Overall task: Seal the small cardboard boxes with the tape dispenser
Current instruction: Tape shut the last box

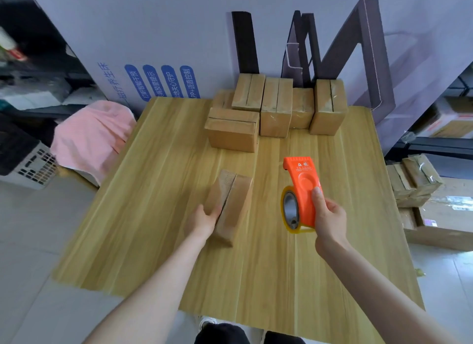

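A small cardboard box (234, 203) lies on the wooden table (158, 195), its top flaps meeting in a dark seam. My left hand (203, 220) grips its near left side. To its right, my right hand (329, 219) holds an orange tape dispenser (302, 187) above the table, thumb on its flat face. A roll of clear tape (289, 209) sits in the dispenser's lower end. The dispenser's blade end points away from me. Dispenser and box are apart.
Several more small cardboard boxes (275, 108) stand clustered at the table's far edge against a white wall panel. A pink cloth (92, 136) lies left of the table. More boxes (414, 179) are stacked on the floor at right.
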